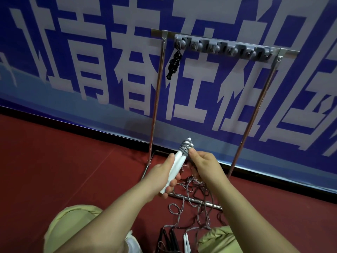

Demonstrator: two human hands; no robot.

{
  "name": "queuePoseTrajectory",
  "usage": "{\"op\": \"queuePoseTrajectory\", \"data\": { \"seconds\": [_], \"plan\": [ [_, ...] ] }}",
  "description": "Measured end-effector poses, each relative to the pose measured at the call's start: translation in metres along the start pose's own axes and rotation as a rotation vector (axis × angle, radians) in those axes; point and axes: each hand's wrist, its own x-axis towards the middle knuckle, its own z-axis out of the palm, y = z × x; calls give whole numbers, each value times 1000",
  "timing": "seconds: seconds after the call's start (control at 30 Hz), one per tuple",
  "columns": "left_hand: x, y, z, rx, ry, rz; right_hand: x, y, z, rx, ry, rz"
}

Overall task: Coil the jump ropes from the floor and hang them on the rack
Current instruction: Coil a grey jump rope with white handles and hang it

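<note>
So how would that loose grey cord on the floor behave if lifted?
The loose grey cord is probably floppy and light: it lies in thin tangled loops. It would likely snag, since strands cross the rack's base bar and each other.

Hands wrap grey rope round white handles.

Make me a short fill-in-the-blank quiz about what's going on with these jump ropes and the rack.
1. The left hand grips a pair of ____ handles.
2. The right hand pinches the grey cord wound around the ____ end of those handles.
3. One coiled ____ rope hangs on the rack.
4. Loose ropes lie tangled on the ____ floor.

Missing words: white; top; black; red
</note>
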Motion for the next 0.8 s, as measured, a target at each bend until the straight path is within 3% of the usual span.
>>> {"op": "queuePoseTrajectory", "data": {
  "seconds": [0.2,0.3,0.43,0.57,0.7,0.8],
  "plan": [
    [6,2,-8,504,238,263,-2,11,10,-201,114,5],
    [4,10,-12,802,347,306,-7,15,16,-95,33,52],
    [3,10,-19,1017,421,286,-8,15,18,17,-109,125],
    [1,4,-16,1310,578,439,-4,8,16,-12,-60,136],
    [0,10,-10,1335,621,498,0,7,14,-53,3,58],
    [-4,14,-10,1264,548,515,-3,6,10,34,40,9]
  ]
}}
